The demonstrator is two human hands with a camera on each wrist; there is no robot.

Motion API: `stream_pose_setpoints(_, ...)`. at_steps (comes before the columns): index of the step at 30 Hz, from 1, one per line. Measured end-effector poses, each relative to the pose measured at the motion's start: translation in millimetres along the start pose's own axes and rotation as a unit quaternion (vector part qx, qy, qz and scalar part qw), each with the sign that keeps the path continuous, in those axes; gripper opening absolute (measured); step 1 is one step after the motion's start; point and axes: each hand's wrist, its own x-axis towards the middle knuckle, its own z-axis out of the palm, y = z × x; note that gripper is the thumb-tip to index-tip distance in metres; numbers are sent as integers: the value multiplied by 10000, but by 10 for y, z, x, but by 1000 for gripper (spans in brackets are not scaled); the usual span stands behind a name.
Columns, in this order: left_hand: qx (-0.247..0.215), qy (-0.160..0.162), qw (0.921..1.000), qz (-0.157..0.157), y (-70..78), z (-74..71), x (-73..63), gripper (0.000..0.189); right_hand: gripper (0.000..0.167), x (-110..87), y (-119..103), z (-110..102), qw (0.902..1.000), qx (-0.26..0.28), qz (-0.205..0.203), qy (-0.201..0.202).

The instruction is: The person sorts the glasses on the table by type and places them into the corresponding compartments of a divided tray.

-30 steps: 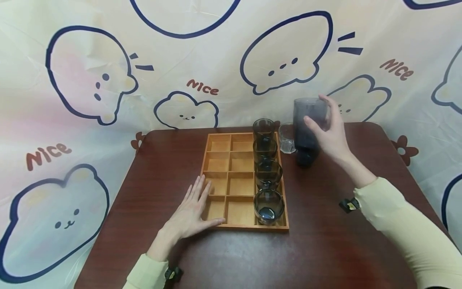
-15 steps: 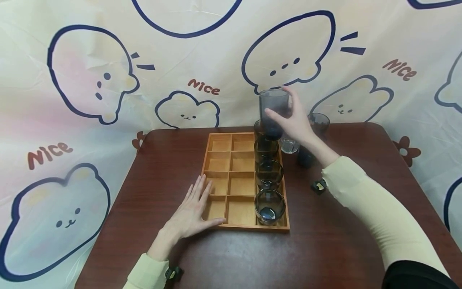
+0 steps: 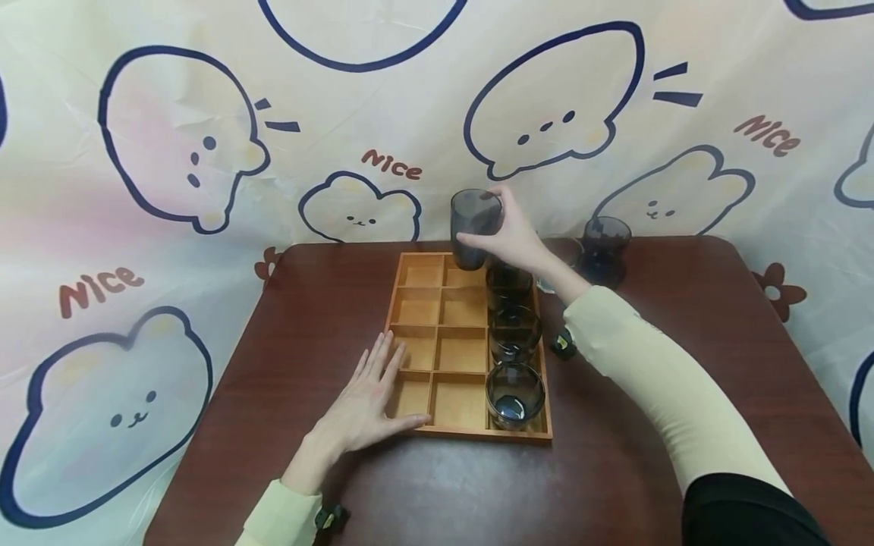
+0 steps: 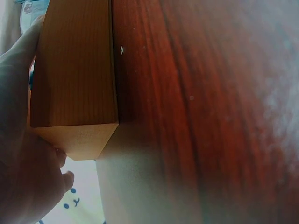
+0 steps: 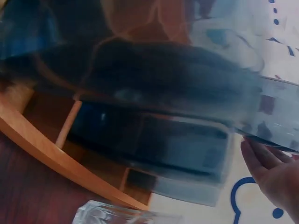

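My right hand (image 3: 515, 239) holds a smoky grey drinking glass (image 3: 473, 220), thumb on the near side, over the back middle compartment of a wooden divided tray (image 3: 478, 434). Whether its base touches the tray cannot be told. In the right wrist view, the fingers (image 5: 261, 161) meet the held glass (image 5: 282, 114) at the right edge. Dark glasses, such as the nearest one (image 3: 515, 394), stand in the tray's right column; my right hand covers its back end. My left hand (image 3: 358, 398) rests on the tray's near left corner, fingers straight along the side and thumb along the front.
Right of the tray, another smoky glass (image 3: 606, 254) stands near the table's back edge. A clear faceted glass (image 5: 107, 214) is beside the tray, mostly behind my right wrist in the head view. A printed cloth (image 3: 410, 98) hangs behind the dark brown table (image 3: 287, 303).
My right hand has carried the smoky glass leftward from the table's right side, across the right column, and lowered it toward the back middle compartment. The left hand has stayed on the tray.
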Motion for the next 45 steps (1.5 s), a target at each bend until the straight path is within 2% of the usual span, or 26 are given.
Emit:
stream_pose_setpoints(12, 91, 22, 9999, -40, 11, 13, -14, 129, 91, 61, 249, 229, 9974, -583, -297, -298)
stream_pose_setpoints(21, 50, 34, 10000, -11, 15, 2, -6, 129, 88, 87, 325, 272, 9909, -1256, -347, -346)
stream_pose_setpoints(27, 53, 33, 10000, -6, 13, -6, 0, 129, 91, 88, 325, 278, 9813, -1874, -211, -385)
stream_pose_setpoints(34, 32, 35, 10000, 1, 17, -8, -5, 127, 89, 102, 290, 329, 9706, -2358, -4, -480)
stream_pose_setpoints(42, 14, -23, 10000, -75, 13, -14, -12, 128, 94, 130, 289, 394, 9473, -3124, 77, -709)
stream_pose_setpoints(45, 5, -36, 10000, -80, 13, -19, -6, 128, 95, 141, 293, 395, 9434, -3227, 59, -763)
